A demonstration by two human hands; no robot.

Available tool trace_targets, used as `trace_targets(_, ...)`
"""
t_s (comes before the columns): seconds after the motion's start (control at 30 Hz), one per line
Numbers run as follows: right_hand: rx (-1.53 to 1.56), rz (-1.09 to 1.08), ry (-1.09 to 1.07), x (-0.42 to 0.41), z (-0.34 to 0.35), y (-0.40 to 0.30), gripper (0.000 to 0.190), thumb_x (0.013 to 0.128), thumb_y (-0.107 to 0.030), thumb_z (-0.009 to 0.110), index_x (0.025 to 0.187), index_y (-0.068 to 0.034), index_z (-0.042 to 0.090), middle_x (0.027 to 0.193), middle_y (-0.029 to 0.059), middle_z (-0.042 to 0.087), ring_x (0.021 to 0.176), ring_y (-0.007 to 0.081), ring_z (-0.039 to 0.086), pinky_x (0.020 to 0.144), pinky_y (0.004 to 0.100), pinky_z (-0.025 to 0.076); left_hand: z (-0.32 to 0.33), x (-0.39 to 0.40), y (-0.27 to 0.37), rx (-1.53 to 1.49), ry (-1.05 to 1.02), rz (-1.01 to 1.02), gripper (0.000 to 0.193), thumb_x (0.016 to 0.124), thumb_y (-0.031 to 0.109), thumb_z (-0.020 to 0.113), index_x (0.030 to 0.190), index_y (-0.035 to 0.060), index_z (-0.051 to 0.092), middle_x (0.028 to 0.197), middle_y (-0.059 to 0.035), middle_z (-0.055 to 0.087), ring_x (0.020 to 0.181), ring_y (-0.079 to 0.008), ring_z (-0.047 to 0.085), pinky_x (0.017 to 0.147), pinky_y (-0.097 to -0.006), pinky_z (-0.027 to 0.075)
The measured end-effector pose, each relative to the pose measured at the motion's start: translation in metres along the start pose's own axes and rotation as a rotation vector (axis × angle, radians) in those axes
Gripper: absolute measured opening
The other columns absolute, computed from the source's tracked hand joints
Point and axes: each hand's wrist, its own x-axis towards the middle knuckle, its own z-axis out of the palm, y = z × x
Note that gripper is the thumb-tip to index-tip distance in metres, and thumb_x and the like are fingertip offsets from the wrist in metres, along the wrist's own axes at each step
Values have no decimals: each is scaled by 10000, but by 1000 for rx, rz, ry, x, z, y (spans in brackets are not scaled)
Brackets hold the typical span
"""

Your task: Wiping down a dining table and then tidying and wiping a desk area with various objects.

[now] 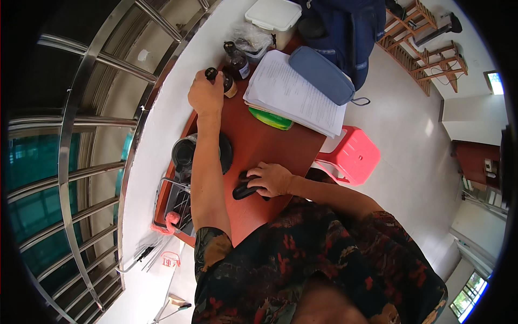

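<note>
My left hand point(206, 94) reaches to the far left of a reddish-brown table point(263, 148). Its fingers are closed about the neck of a dark bottle point(230, 87) with a black cap; the hand hides part of it. A second dark bottle point(238, 60) with a pale label stands upright just behind. Near the table's front edge, my right hand point(273, 179) grips a black object point(245, 190), too covered by the fingers to name exactly. Beyond that hand lie a stack of printed papers point(275, 81), a blue-grey zip pouch point(321, 75) on top, and a green packet point(270, 118) partly underneath.
Under my left forearm are a dark lidded jar point(184, 154) and a wire rack point(184, 202). A white-lidded tub point(273, 14) and a navy backpack point(348, 32) stand at the back. Metal window bars point(77, 125) line the left; a pink plastic stool point(354, 156) is on the right.
</note>
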Motion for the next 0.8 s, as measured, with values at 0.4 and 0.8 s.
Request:
trace_targets(0.4,8,-16,37,0,0,3,243,735,-218,696,977,-200,687,1164,12,578,969,255,568,768,375,551,-34,-46,-12,-52,6,-140,380,777,290,740,1021,10,662,849,-157,697,794,-337,678,747,-417,523)
trace_targets(0.8,182,126,111,2,-7,9,286,754,-169,661,1037,-149,689,1152,57,622,1025,278,591,844,384,535,-67,-44,-31,-86,-175,-71,402,778,181,688,1144,23,643,834,-128,707,816,-301,682,772,-391,522)
